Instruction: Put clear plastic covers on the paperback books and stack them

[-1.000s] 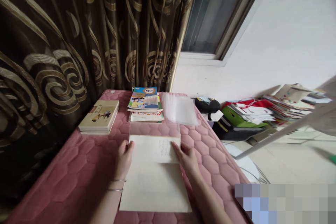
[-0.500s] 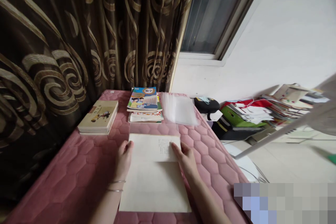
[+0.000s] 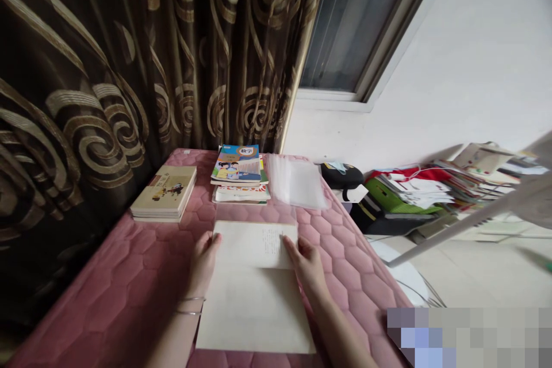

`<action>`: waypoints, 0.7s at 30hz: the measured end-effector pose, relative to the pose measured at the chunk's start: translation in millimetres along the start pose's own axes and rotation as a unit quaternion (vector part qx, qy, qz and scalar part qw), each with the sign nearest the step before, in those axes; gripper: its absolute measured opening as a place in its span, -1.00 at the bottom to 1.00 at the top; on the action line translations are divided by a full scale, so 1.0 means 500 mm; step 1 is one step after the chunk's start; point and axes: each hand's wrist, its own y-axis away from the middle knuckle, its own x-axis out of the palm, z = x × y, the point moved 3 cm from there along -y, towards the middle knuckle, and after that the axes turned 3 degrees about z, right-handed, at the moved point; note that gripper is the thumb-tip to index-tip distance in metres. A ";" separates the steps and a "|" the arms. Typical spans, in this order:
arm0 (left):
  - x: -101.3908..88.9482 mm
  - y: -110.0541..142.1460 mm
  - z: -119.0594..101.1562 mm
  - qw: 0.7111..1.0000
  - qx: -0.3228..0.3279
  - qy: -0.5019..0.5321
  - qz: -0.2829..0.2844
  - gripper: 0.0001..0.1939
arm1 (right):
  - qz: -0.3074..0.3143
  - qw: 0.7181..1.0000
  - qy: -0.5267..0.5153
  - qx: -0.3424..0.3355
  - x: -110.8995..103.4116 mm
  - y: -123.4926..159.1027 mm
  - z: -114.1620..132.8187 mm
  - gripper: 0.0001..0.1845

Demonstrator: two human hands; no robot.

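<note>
An open book (image 3: 256, 305) with pale, mostly blank paper lies in front of me, and a block of small print shows at its upper right. My left hand (image 3: 204, 253) grips its left edge, thumb on top. On the opposite edge, my right hand (image 3: 307, 256) pinches the paper with the thumb over it and the fingers underneath. A strip of clear plastic cover (image 3: 259, 213) sticks out past the book's far edge. How far the plastic reaches under the paper is hidden.
The pink quilted mattress (image 3: 125, 276) carries a beige book stack (image 3: 166, 191), colourful textbooks (image 3: 239, 167) and clear plastic covers (image 3: 304, 184). A patterned curtain (image 3: 194, 57) hangs behind. To the right are a lamp pole (image 3: 448, 230) and piled papers (image 3: 420, 190).
The whole view has shifted slightly, so things appear a little further right and lower. Both hands keep their hold on the book, which looks unchanged.
</note>
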 end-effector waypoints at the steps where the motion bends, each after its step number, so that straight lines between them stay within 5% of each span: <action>1: 0.001 0.000 0.001 1.000 0.001 0.000 0.002 -0.56 | 0.005 1.000 -0.007 0.004 0.001 0.001 0.002 -0.60; 9: 0.003 0.003 0.008 1.000 0.013 -0.021 -0.005 -0.54 | 0.036 0.998 -0.054 0.020 0.009 0.008 0.013 -0.62; 16: 0.001 0.002 -0.003 1.000 0.001 -0.011 -0.008 -0.54 | -0.006 0.999 0.043 -0.025 -0.003 -0.004 0.005 -0.58; 21: 0.003 0.003 -0.004 1.000 -0.002 -0.002 0.016 -0.58 | -0.003 1.000 0.021 -0.017 0.002 0.000 0.014 -0.58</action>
